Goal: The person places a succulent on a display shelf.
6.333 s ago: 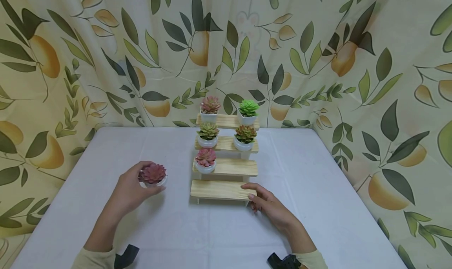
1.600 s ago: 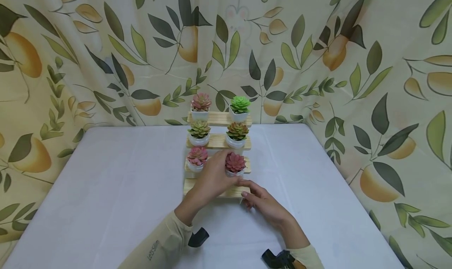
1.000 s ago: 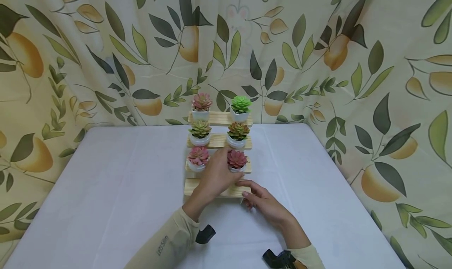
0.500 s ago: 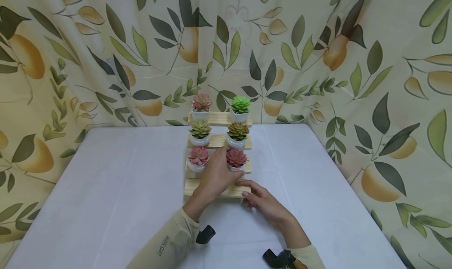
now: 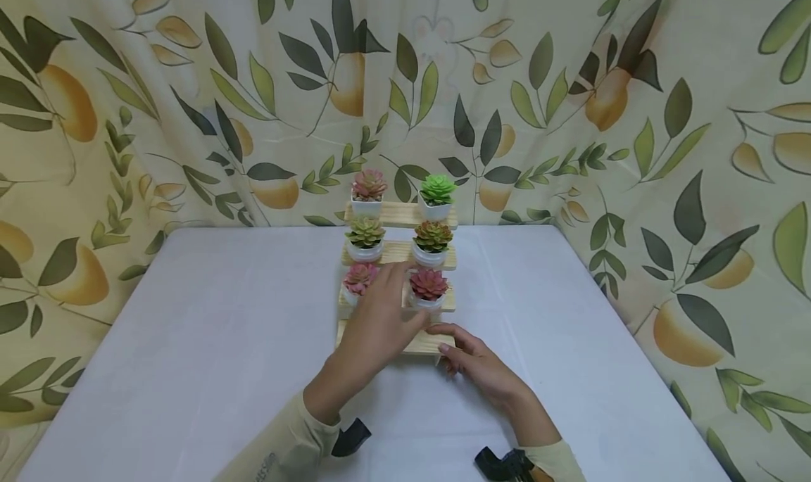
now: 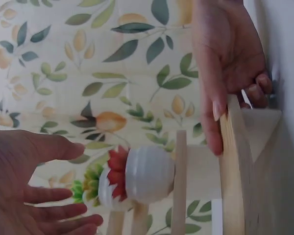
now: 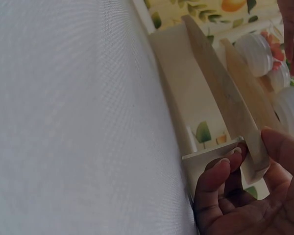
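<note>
My right hand (image 5: 481, 366) grips the right end of the bottom step of a tiered wooden plant stand (image 5: 434, 344). In the right wrist view its thumb lies over the board (image 7: 247, 154) and curled fingers reach below it, by the white support. A dark pink potted succulent (image 5: 429, 285) stands on the right of the second step up. Beside it my left hand (image 5: 374, 327) hovers with fingers spread. The left wrist view shows a gap between those fingers (image 6: 63, 213) and the white pot (image 6: 149, 174). Another pink succulent (image 5: 359, 278), partly hidden by this hand, stands on the same step's left.
Higher up, a pale green succulent (image 5: 365, 234) and a reddish-green one (image 5: 432, 237) share a step. The top step bears a dusty pink succulent (image 5: 369, 186) and a bright green one (image 5: 437, 190). A white cloth covers the table (image 5: 222, 327); a patterned curtain (image 5: 405, 137) hangs behind.
My left hand carried the dark pink succulent from the table's left onto the step, then let go and drew back slightly left. My right hand keeps its grip on the stand.
</note>
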`<state>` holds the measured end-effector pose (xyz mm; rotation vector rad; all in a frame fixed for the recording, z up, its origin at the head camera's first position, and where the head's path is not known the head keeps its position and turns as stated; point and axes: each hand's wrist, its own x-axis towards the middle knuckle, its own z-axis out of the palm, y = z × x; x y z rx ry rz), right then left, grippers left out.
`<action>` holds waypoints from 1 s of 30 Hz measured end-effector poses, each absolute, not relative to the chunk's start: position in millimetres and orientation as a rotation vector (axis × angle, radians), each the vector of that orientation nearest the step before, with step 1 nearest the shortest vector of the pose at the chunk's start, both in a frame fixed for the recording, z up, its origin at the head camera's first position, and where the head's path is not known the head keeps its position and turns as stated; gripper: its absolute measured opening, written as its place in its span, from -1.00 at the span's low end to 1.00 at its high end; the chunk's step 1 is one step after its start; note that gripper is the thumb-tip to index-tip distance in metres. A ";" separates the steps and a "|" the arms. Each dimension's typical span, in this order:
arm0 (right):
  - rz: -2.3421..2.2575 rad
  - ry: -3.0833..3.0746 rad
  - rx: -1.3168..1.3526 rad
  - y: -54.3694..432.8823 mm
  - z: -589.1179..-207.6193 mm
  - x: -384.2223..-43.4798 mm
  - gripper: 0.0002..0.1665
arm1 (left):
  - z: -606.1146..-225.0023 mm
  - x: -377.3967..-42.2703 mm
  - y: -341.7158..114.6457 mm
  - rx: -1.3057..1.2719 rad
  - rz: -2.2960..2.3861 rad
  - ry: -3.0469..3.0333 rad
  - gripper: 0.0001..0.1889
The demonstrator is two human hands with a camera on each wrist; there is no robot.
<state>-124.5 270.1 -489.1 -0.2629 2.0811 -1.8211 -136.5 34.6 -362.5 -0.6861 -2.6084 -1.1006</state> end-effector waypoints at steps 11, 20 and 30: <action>-1.831 2.081 -0.221 274.1 -491.7 -132.6 -0.51 | -383.9 -133.1 -20.6 -0.755 -0.964 -2.427 -0.53; -1.833 2.094 -0.197 285.0 -495.5 -137.3 -0.50 | -420.5 -128.2 -66.6 -0.620 -0.923 -2.489 -0.59; -1.850 2.073 -0.187 286.9 -496.2 -133.3 -0.47 | -451.1 -122.0 -107.0 -0.538 -0.696 -2.655 -0.47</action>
